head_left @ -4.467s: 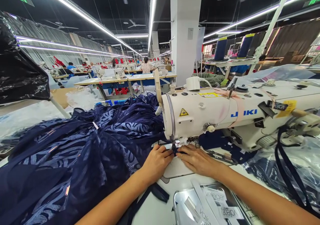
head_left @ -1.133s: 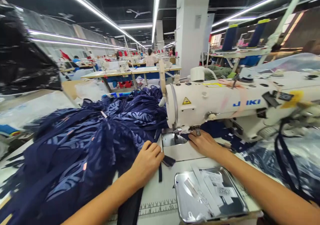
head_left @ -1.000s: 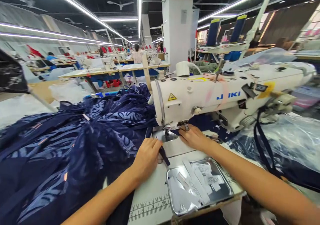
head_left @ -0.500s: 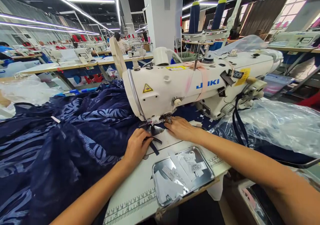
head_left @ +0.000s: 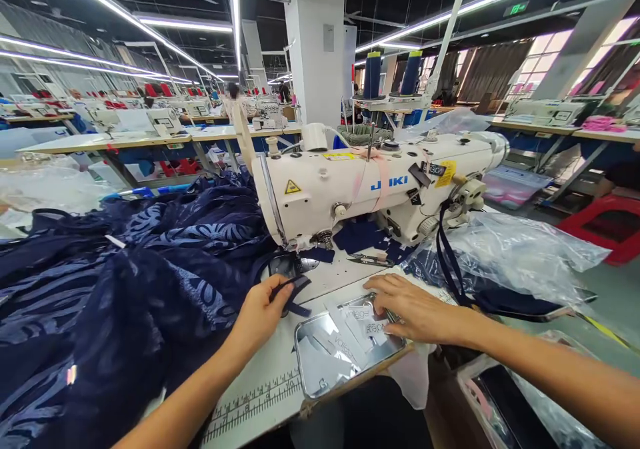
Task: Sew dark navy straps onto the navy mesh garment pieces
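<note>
My left hand (head_left: 265,306) is closed in a pinch on the end of a dark navy fabric strip (head_left: 299,286), in front of the sewing machine's needle area. Navy patterned fabric (head_left: 190,262) lies heaped beside that hand. My right hand (head_left: 403,306) is over the right side of a shiny metal tray (head_left: 313,379), thumb and fingers apart and bent down by the printed white labels (head_left: 345,342). Whether its fingertips touch a label is hard to see. Behind the hands stands the white sewing machine (head_left: 320,196), with thread snips (head_left: 370,260) on its bed.
Navy fabric scraps (head_left: 357,234) lie under the machine arm. Clear plastic bags (head_left: 515,246) sit to the right, and a red stool (head_left: 603,226) stands beyond them. A box (head_left: 483,399) is below the table's right edge. Rows of sewing tables fill the background.
My right hand has left the needle area and come right and toward me, over the tray. My left hand has drawn the navy strip slightly toward me. The view has shifted.
</note>
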Demonstrator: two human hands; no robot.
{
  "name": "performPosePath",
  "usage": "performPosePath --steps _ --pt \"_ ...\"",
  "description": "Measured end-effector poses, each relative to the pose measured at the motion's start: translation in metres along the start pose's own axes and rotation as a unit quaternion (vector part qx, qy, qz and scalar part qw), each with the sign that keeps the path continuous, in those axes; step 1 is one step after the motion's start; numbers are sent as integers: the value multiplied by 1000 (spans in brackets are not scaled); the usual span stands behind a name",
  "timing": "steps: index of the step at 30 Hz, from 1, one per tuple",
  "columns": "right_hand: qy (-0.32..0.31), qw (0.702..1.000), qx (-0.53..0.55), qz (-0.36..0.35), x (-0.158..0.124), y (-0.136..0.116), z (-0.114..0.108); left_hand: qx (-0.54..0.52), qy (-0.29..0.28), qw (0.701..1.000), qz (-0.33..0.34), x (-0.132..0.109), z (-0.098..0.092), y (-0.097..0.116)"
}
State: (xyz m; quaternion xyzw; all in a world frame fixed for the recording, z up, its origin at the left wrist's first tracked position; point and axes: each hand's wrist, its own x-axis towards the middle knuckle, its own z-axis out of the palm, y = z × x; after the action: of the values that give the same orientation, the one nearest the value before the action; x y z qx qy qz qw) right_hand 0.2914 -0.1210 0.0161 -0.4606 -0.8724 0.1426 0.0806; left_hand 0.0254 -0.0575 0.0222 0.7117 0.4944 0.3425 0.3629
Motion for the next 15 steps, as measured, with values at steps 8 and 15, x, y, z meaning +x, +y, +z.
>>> performPosePath --steps 8,15 --pt "32 996 82 10 -3 0 8 -119 1 988 -101 7 7 -14" --pt "173 952 237 87 28 -8 -6 -160 -22 979 -126 7 8 -18"
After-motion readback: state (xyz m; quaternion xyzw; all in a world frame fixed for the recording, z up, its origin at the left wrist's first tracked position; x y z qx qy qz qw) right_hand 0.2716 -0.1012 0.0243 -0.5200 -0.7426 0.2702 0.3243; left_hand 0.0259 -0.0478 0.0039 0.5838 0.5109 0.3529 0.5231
